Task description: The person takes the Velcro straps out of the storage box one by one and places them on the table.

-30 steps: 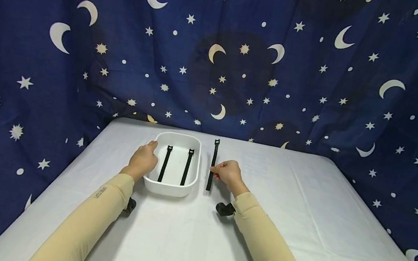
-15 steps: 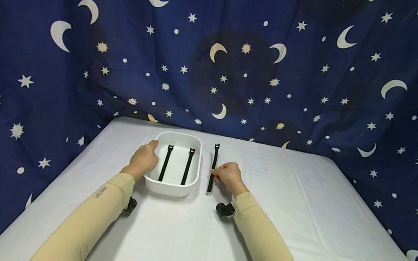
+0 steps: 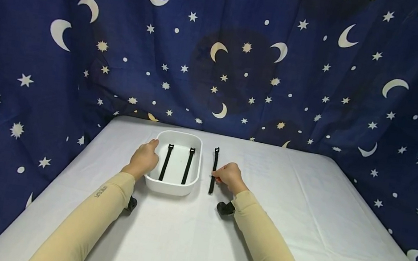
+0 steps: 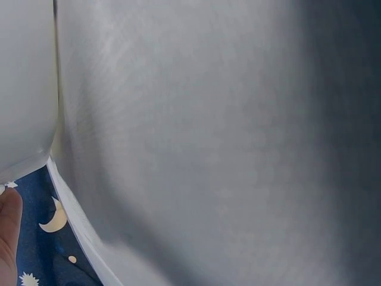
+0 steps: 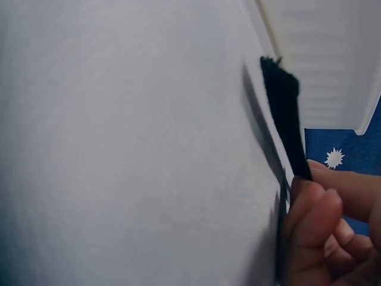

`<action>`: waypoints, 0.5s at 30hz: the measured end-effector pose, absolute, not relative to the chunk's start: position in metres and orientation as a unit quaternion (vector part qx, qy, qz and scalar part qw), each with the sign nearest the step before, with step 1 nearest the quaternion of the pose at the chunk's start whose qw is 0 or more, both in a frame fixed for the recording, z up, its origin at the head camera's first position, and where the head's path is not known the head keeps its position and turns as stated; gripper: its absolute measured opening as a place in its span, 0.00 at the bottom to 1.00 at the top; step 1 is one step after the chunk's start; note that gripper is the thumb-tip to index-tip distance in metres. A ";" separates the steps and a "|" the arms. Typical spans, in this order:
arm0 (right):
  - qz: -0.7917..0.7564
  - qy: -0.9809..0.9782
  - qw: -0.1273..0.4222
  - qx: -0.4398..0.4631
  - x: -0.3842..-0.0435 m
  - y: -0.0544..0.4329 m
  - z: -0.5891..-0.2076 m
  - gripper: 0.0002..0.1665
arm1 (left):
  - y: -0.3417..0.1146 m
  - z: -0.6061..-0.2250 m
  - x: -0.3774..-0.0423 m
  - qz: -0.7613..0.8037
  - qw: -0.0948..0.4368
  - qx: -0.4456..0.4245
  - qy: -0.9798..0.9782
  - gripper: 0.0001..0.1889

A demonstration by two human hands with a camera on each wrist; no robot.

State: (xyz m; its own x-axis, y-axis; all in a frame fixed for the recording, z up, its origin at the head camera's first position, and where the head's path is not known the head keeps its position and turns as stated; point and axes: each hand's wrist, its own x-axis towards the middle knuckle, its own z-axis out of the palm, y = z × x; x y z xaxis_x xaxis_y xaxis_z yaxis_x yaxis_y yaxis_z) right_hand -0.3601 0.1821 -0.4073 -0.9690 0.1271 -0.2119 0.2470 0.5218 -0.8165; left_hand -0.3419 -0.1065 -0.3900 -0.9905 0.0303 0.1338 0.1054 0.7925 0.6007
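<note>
A white plastic bin [image 3: 169, 189] stands on the table, and my left hand [image 3: 144, 158] grips its left wall at the rim. Only a bit of that left hand [image 4: 8, 235] shows in the left wrist view. Inside the bin lie two black hook-and-loop cable ties, the left one [image 3: 166, 162] and the right one [image 3: 188, 166], roughly parallel, slotted heads at the far end. To the right of the bin, my right hand [image 3: 229, 176] pinches a third black cable tie [image 3: 215, 161] between thumb and fingers. That tie's tail [image 5: 284, 110] casts a shadow on the cloth in the right wrist view.
A white cloth [image 3: 184, 244] covers the table. Behind it hangs a dark blue curtain [image 3: 165, 97] with moons and stars. Black wrist-camera mounts sit under both sleeves, the right one [image 3: 225, 208] close to the cloth.
The pinched cable tie has come slightly nearer and a little to the right, along with my right hand. My left hand and the bin hold their place.
</note>
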 end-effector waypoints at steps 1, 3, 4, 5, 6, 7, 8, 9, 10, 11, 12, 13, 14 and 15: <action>-0.479 0.869 0.063 0.108 -0.360 0.182 -0.408 0.13 | -0.106 -0.390 -0.342 -0.320 0.059 -0.036 -0.945 0.33; -0.479 0.868 0.066 0.112 -0.360 0.182 -0.408 0.13 | -0.106 -0.390 -0.342 -0.318 0.059 -0.035 -0.946 0.33; -0.478 0.869 0.066 0.110 -0.360 0.181 -0.409 0.12 | -0.106 -0.390 -0.342 -0.318 0.059 -0.035 -0.946 0.33; -0.477 0.870 0.065 0.111 -0.360 0.181 -0.409 0.12 | -0.105 -0.390 -0.342 -0.318 0.059 -0.034 -0.946 0.33; -0.474 0.871 0.065 0.111 -0.360 0.181 -0.409 0.13 | -0.105 -0.390 -0.342 -0.319 0.058 -0.033 -0.945 0.33; -0.471 0.873 0.064 0.109 -0.360 0.180 -0.410 0.13 | -0.105 -0.390 -0.342 -0.320 0.058 -0.032 -0.945 0.33; -0.469 0.874 0.064 0.109 -0.361 0.180 -0.410 0.13 | -0.105 -0.390 -0.341 -0.319 0.059 -0.032 -0.946 0.33; -0.468 0.874 0.063 0.109 -0.361 0.180 -0.410 0.13 | -0.105 -0.390 -0.341 -0.319 0.058 -0.032 -0.945 0.33; -0.468 0.875 0.064 0.110 -0.361 0.180 -0.410 0.13 | -0.105 -0.389 -0.341 -0.319 0.058 -0.033 -0.945 0.33; -0.467 0.875 0.064 0.111 -0.361 0.180 -0.410 0.13 | -0.105 -0.389 -0.341 -0.319 0.058 -0.034 -0.946 0.33; -0.466 0.876 0.064 0.110 -0.361 0.180 -0.410 0.13 | -0.105 -0.390 -0.341 -0.318 0.058 -0.033 -0.946 0.33; -0.467 0.875 0.064 0.109 -0.360 0.179 -0.410 0.13 | -0.106 -0.390 -0.341 -0.317 0.058 -0.033 -0.946 0.33; -0.466 0.876 0.065 0.108 -0.360 0.179 -0.410 0.13 | -0.106 -0.390 -0.341 -0.317 0.058 -0.033 -0.946 0.33; -0.465 0.877 0.065 0.106 -0.360 0.179 -0.409 0.13 | -0.106 -0.390 -0.341 -0.318 0.058 -0.032 -0.946 0.33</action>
